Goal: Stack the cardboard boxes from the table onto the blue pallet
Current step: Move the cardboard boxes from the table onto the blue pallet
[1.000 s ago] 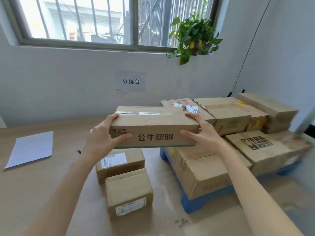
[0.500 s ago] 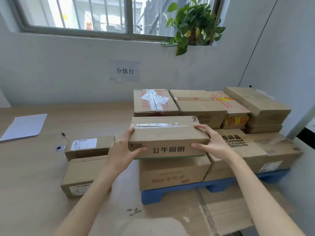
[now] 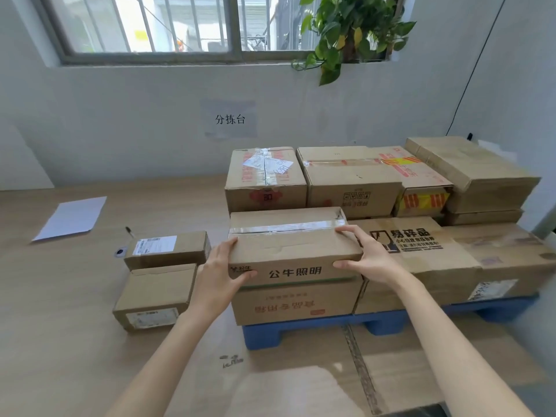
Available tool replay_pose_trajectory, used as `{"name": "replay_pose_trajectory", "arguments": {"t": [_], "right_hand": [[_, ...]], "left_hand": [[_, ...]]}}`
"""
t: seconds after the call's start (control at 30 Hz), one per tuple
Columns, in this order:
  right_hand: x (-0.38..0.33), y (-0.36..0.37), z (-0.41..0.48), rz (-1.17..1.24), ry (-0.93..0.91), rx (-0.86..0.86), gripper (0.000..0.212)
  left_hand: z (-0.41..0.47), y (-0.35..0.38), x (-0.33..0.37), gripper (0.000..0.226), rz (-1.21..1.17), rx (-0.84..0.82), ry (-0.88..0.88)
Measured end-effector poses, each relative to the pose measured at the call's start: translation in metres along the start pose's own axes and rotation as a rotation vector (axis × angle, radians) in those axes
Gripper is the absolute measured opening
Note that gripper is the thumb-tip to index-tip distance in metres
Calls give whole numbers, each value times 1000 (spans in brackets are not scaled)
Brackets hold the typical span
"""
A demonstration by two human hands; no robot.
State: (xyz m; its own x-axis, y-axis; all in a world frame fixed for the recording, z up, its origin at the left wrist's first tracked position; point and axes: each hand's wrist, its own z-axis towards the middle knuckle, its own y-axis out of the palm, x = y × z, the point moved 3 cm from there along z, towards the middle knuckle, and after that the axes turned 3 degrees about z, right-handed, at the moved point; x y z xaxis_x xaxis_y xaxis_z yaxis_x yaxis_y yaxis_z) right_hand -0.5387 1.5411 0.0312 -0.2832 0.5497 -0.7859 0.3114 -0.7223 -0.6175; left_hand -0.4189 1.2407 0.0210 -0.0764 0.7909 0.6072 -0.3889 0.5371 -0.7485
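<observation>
The long box point(image 3: 288, 251) lies on top of the front-left box point(image 3: 293, 302) on the blue pallet point(image 3: 301, 329). The left hand point(image 3: 221, 267) grips its left end and the right hand point(image 3: 371, 257) its right end, thumbs on the front face. Just left of the pallet, a labelled box point(image 3: 168, 249) and a squat box point(image 3: 156, 296) stand on the table point(image 3: 60, 311), with a paper sheet point(image 3: 70, 218) farther left.

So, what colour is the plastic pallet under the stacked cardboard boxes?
The plastic pallet is plain blue; the head view shows it best.
</observation>
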Motion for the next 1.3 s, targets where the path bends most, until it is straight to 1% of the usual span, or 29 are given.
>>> {"name": "replay_pose_trajectory", "arguments": {"t": [0.4, 0.6, 0.77, 0.9, 0.97, 1.03, 1.17, 1.3], "right_hand": [[1, 5, -4, -15, -32, 17, 69], [-1, 7, -7, -21, -10, 16, 69], [-9, 6, -11, -70, 22, -9, 81], [-37, 0, -6, -79, 11, 92, 80], [-57, 2, -1, -46, -28, 114, 73], [-77, 10, 7, -70, -72, 130, 64], [-130, 48, 30, -202, -188, 163, 54], [-186, 109, 56, -165, -331, 175, 49]], "left_hand": [[-6, -4, -3, 77, -10, 7, -7], [-9, -4, -5, 76, -24, 2, -5], [-8, -5, -8, 79, -33, -56, 2], [-2, -17, -10, 78, -9, -45, -11], [4, -27, -13, 72, -7, -21, -20], [11, -39, -20, 65, 4, 2, -38], [23, -72, -49, 57, 22, 53, -63], [31, -106, -97, 54, 51, 109, -117]]}}
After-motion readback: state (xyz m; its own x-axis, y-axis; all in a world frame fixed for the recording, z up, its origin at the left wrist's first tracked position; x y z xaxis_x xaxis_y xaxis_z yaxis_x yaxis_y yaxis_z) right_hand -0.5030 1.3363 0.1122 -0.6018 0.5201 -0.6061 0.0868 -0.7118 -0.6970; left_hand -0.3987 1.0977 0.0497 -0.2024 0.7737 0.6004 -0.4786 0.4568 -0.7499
